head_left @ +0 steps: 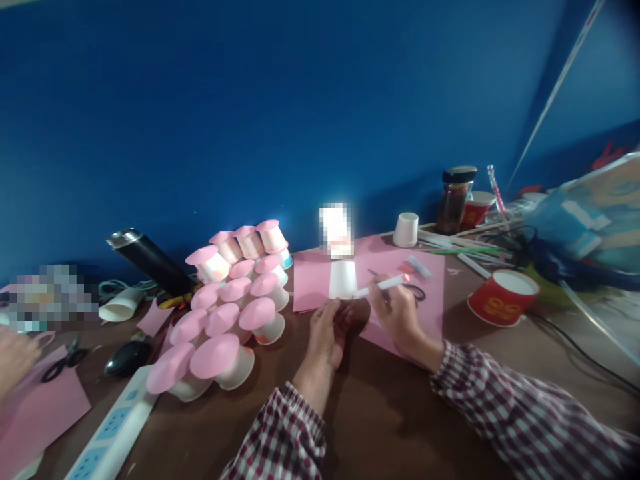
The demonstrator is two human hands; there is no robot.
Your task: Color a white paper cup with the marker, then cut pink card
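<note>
In the middle of the table, my left hand (pixel 327 333) grips the lower rim of a white paper cup (pixel 343 279) that stands narrow end up. My right hand (pixel 400 317) is closed around a white marker (pixel 389 283), its tip pointing left at the cup's lower edge; I cannot tell whether it touches. Pink paper sheets (pixel 313 285) lie behind and under this work. Black-handled scissors (pixel 417 292), partly hidden by my right hand, rest on the paper beside a small whitish tube (pixel 420 267).
Several cups with pink cone tops (pixel 220 357) stand to the left. Nearby are a power strip (pixel 113 427), a computer mouse (pixel 127 358) and a black flask (pixel 153 260). Another person's hand (pixel 17 360) is at far left. A red paper bowl (pixel 503 300) stands right, near a dark jar (pixel 456 200).
</note>
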